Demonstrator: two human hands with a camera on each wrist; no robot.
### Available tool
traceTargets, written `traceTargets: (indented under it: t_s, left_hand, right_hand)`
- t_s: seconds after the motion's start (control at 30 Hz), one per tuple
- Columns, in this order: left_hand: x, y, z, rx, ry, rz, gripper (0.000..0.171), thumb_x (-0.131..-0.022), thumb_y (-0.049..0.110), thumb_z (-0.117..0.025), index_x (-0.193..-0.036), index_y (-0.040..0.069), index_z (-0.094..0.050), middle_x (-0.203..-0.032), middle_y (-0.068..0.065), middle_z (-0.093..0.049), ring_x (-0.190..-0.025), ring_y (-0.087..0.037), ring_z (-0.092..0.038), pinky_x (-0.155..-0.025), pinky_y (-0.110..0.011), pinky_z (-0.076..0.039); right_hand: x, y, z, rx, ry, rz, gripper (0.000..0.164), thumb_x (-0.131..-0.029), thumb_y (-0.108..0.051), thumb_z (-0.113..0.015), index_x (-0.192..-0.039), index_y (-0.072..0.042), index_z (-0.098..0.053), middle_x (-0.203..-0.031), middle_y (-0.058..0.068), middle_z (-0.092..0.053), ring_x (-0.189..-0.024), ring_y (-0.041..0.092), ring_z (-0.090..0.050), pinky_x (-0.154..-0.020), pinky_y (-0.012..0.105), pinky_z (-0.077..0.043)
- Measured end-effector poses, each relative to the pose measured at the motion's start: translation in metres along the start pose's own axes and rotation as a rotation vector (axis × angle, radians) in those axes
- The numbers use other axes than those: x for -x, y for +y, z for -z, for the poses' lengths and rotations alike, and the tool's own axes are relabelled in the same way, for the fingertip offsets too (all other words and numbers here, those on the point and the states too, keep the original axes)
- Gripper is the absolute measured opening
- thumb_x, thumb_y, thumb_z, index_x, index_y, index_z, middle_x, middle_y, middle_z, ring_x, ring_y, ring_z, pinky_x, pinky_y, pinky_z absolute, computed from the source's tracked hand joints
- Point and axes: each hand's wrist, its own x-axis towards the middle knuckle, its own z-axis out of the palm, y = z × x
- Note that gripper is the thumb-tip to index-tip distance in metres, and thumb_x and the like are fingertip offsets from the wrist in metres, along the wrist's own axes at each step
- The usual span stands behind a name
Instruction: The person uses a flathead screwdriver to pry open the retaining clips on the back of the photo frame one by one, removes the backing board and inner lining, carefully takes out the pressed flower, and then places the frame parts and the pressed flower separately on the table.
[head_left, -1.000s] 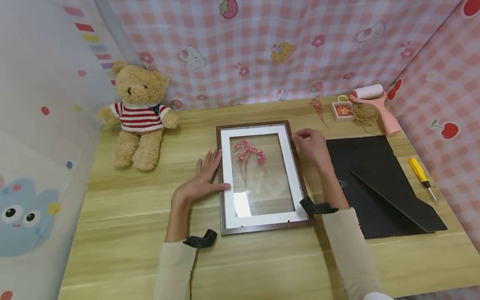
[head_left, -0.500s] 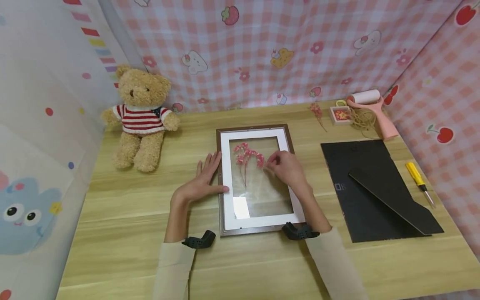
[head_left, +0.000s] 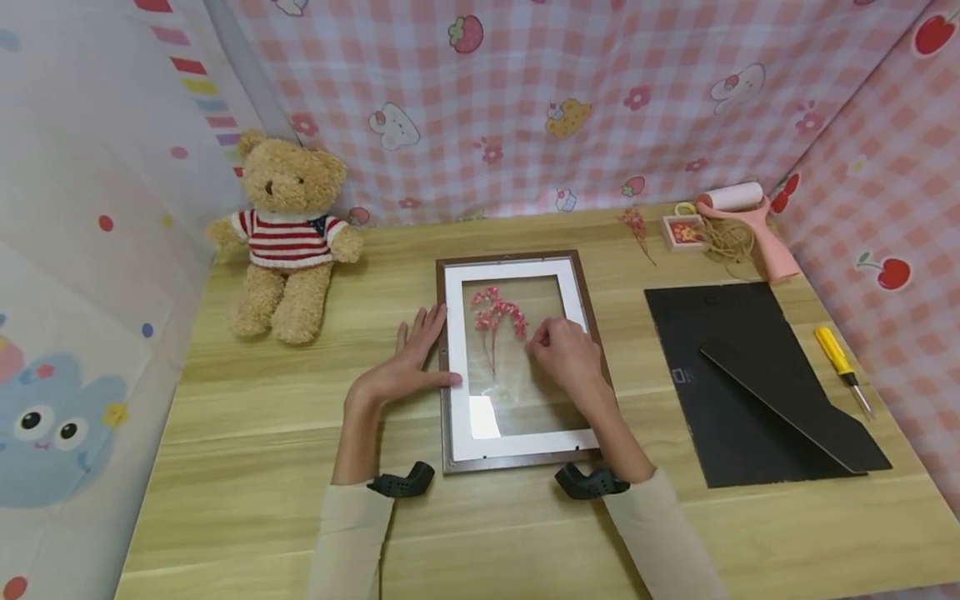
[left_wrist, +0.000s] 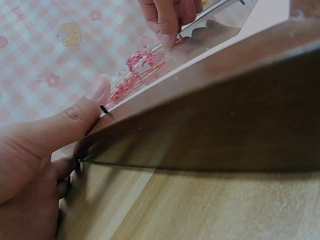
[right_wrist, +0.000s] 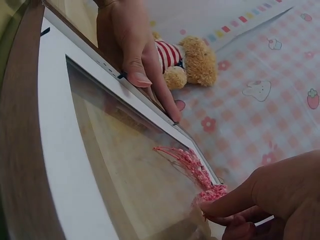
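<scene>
1. Nearest: pale wood-grained tabletop (head_left: 255, 467), running in front of the frame and to either side; beige sleeves (head_left: 348, 533) come in over its near edge.
2. Picture frame (left_wrist: 210, 115) flat at mid-table; brown rim, white mat (head_left: 455, 417), clear pane; wood shows through.
3. Left hand (head_left: 401, 367) spread wide along the frame's left edge; thumb over the mat.
4. Right hand (head_left: 566, 354) narrowed over the pane; thumb and finger pinch the right side of the pink flowers (head_left: 497, 315), which lie upper left within the mat.
5. Rightward, a strip of wood, then black board (head_left: 727, 433) with strut; screwdriver (head_left: 834, 350) near the table's right edge.
6. Far edge: teddy bear (head_left: 288, 242) left, well apart from the frame; loose sprig (head_left: 636, 229), small box (head_left: 683, 232), twine (head_left: 727, 243), pink-handled tool (head_left: 768, 246) right; gingham curtain (head_left: 487, 100) behind.
</scene>
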Motion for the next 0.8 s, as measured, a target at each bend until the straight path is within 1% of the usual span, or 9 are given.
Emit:
traceTargets:
  t_s: [0.1, 0.17, 0.23, 0.3, 0.37, 0.43, 0.53, 0.63, 0.8]
  left_hand:
    - [0.0, -0.001, 0.0, 0.007, 0.001, 0.002, 0.132, -0.09, 0.073, -0.077, -0.177, 0.022, 0.008, -0.185, -0.001, 0.016, -0.168, -0.021, 0.028, -0.133, -0.047, 0.025]
    - [0.0, 0.001, 0.0, 0.013, 0.003, -0.006, 0.13, -0.092, 0.069, -0.078, -0.178, 0.021, 0.008, -0.185, -0.003, 0.016, -0.168, -0.023, 0.028, -0.133, -0.048, 0.025]
    - [0.003, 0.007, 0.0, 0.005, 0.001, -0.017, 0.128, -0.095, 0.064, -0.078, -0.177, 0.017, 0.008, -0.185, -0.008, 0.016, -0.168, -0.028, 0.028, -0.133, -0.05, 0.026]
    - [0.003, 0.009, 0.0, 0.006, 0.002, -0.021, 0.127, -0.096, 0.063, -0.077, -0.177, 0.017, 0.008, -0.185, -0.009, 0.017, -0.168, -0.028, 0.028, -0.133, -0.05, 0.026]
    - [0.003, 0.008, 0.0, 0.007, 0.004, -0.024, 0.127, -0.095, 0.064, -0.077, -0.177, 0.017, 0.008, -0.185, -0.009, 0.017, -0.168, -0.028, 0.028, -0.133, -0.051, 0.026]
    - [0.001, 0.003, -0.001, 0.01, 0.006, -0.019, 0.13, -0.093, 0.069, -0.077, -0.177, 0.018, 0.008, -0.185, -0.007, 0.016, -0.168, -0.026, 0.028, -0.133, -0.05, 0.025]
    - [-0.003, -0.006, -0.002, 0.022, 0.01, -0.009, 0.134, -0.089, 0.075, -0.078, -0.178, 0.023, 0.007, -0.185, -0.002, 0.016, -0.168, -0.021, 0.028, -0.133, -0.048, 0.025]
    - [-0.005, -0.013, -0.004, 0.04, 0.014, -0.003, 0.135, -0.086, 0.076, -0.079, -0.178, 0.027, 0.007, -0.185, 0.003, 0.016, -0.167, -0.017, 0.028, -0.133, -0.046, 0.026]
    - [-0.006, -0.016, -0.005, 0.033, 0.025, -0.027, 0.133, -0.088, 0.074, -0.079, -0.178, 0.025, 0.007, -0.185, 0.001, 0.015, -0.168, -0.019, 0.027, -0.133, -0.047, 0.026]
  right_hand:
    - [0.009, -0.009, 0.012, -0.02, -0.028, -0.018, 0.012, -0.1, -0.017, -0.076, -0.097, -0.006, -0.078, -0.102, 0.013, -0.078, -0.094, 0.031, -0.072, -0.077, 0.051, -0.063]
    - [0.017, -0.018, 0.024, -0.05, -0.045, -0.019, 0.014, -0.102, -0.015, -0.074, -0.098, -0.001, -0.078, -0.104, 0.016, -0.079, -0.097, 0.033, -0.072, -0.082, 0.052, -0.063]
    - [0.015, -0.014, 0.025, -0.095, -0.057, -0.018, 0.015, -0.101, -0.015, -0.074, -0.099, 0.0, -0.079, -0.102, 0.016, -0.079, -0.095, 0.031, -0.071, -0.079, 0.046, -0.06]
    - [0.013, -0.01, 0.028, -0.156, -0.082, -0.02, 0.016, -0.102, -0.013, -0.073, -0.101, 0.001, -0.079, -0.102, 0.017, -0.079, -0.09, 0.028, -0.067, -0.073, 0.039, -0.056]
    - [0.011, -0.006, 0.032, -0.225, -0.107, -0.027, 0.016, -0.103, -0.011, -0.072, -0.102, 0.003, -0.08, -0.101, 0.017, -0.078, -0.084, 0.023, -0.062, -0.07, 0.032, -0.05]
    - [0.008, -0.002, 0.037, -0.297, -0.135, -0.035, 0.017, -0.104, -0.009, -0.071, -0.103, 0.005, -0.08, -0.1, 0.018, -0.077, -0.081, 0.019, -0.058, -0.068, 0.028, -0.046]
    - [0.004, 0.006, 0.043, -0.379, -0.156, -0.044, 0.018, -0.105, -0.009, -0.072, -0.104, 0.008, -0.078, -0.102, 0.018, -0.075, -0.082, 0.017, -0.055, -0.071, 0.027, -0.045]
    - [0.001, 0.014, 0.05, -0.445, -0.16, -0.082, 0.019, -0.104, -0.01, -0.073, -0.107, 0.008, -0.078, -0.103, 0.014, -0.072, -0.088, 0.017, -0.053, -0.074, 0.027, -0.045]
    - [-0.007, 0.024, 0.063, -0.472, -0.138, -0.106, 0.022, -0.105, -0.01, -0.072, -0.11, 0.01, -0.078, -0.096, 0.007, -0.068, -0.086, 0.017, -0.053, -0.071, 0.026, -0.045]
